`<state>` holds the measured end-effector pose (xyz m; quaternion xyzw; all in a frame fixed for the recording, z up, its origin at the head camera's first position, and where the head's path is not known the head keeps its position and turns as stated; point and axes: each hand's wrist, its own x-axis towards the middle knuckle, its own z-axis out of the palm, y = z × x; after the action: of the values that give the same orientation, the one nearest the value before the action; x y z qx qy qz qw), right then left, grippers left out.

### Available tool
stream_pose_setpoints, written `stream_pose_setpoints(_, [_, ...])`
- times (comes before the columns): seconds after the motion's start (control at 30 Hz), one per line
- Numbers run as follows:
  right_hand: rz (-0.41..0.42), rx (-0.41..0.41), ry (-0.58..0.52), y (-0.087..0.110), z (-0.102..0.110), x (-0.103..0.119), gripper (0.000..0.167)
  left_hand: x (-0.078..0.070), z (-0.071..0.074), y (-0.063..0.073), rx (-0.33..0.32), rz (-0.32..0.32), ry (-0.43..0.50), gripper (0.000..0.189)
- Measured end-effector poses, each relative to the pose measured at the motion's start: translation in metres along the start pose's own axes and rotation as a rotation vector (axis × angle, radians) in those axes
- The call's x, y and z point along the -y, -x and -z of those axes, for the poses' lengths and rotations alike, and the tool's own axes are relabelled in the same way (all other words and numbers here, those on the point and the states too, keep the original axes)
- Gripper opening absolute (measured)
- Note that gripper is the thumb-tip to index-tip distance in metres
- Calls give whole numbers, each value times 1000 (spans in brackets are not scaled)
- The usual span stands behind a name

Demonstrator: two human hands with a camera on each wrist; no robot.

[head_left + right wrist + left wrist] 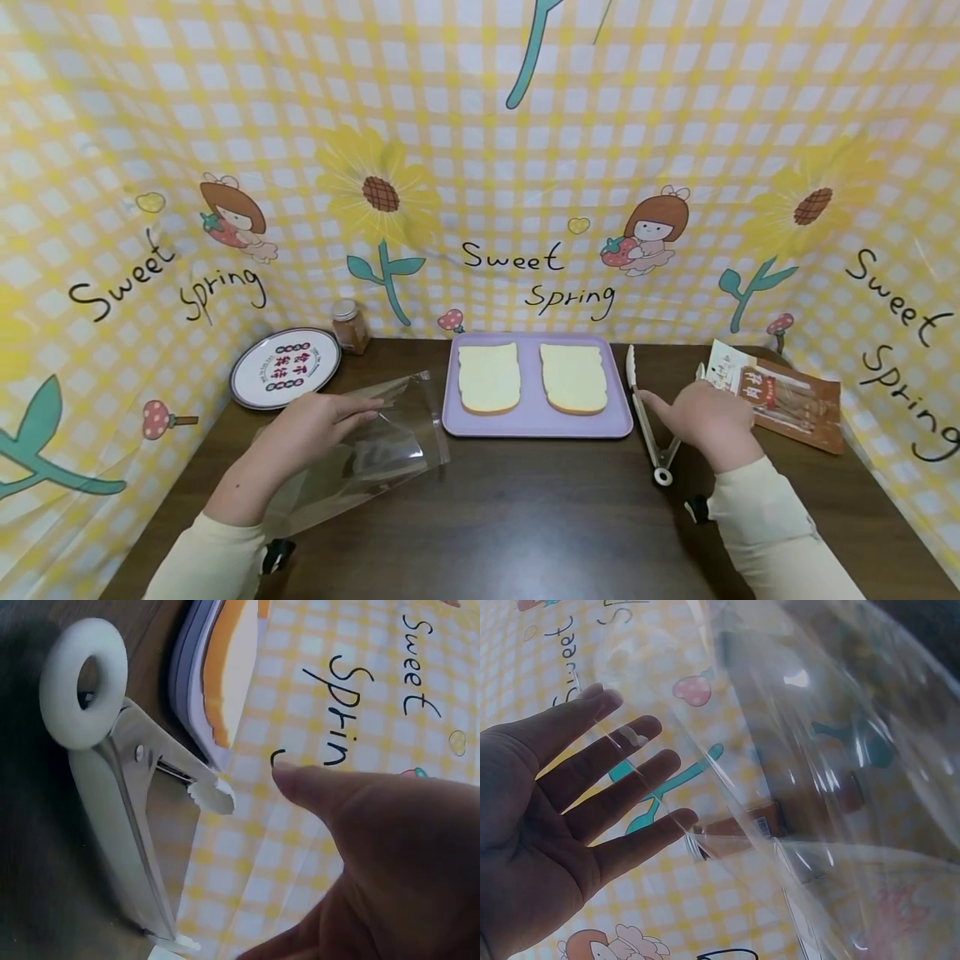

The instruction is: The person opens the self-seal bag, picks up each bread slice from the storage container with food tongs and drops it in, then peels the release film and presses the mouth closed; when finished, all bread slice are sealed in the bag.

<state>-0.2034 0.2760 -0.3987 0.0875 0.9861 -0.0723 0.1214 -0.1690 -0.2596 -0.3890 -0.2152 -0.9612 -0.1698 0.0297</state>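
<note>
In the head view my left hand (311,429) is over a clear plastic bag (390,450) at the left. The left wrist view shows its fingers (622,814) spread and nearly straight, fingertips right at the film's edge. My right hand (708,421) hovers by the metal tongs (648,429), its thumb (307,784) stretched out in the right wrist view; the other fingers are mostly hidden. The tongs lie spread on the table, their ring (105,682) towards me. Two bread slices (489,379) (573,379) lie side by side on a lilac tray (536,429).
A white plate (251,371) with red lettering and a small jar (348,327) stand at the back left. At the right lies a brown food packet (802,400), partly behind my right hand. Checked cloth (480,183) hangs round the dark wooden table (525,517).
</note>
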Motion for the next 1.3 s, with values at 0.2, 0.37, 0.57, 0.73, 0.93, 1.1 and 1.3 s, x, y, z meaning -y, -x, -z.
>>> stream_pose_setpoints(0.2, [35,114,50,-10,-3,-1,106,0,0,2,-14,-15,1,28])
stream_pose_setpoints(0.37, [48,137,77,-20,-10,1,106,-1,-1,2,-14,-18,0,28])
stream_pose_setpoints(0.57, [0,111,44,-28,-16,6,99,0,-2,0,-23,-23,-9,29])
stream_pose_setpoints(0.73, [-10,86,32,-31,-20,8,101,1,-4,0,-25,-26,-15,28])
stream_pose_setpoints(0.93, [-62,87,9,-33,-24,11,113,2,-5,0,-24,-24,-15,28])
stream_pose_setpoints(1.1, [-79,89,10,-33,-29,9,121,2,-6,-1,-18,-28,-9,27])
stream_pose_setpoints(1.3, [-62,91,23,-35,-31,7,126,2,-5,1,-20,-36,-4,26])
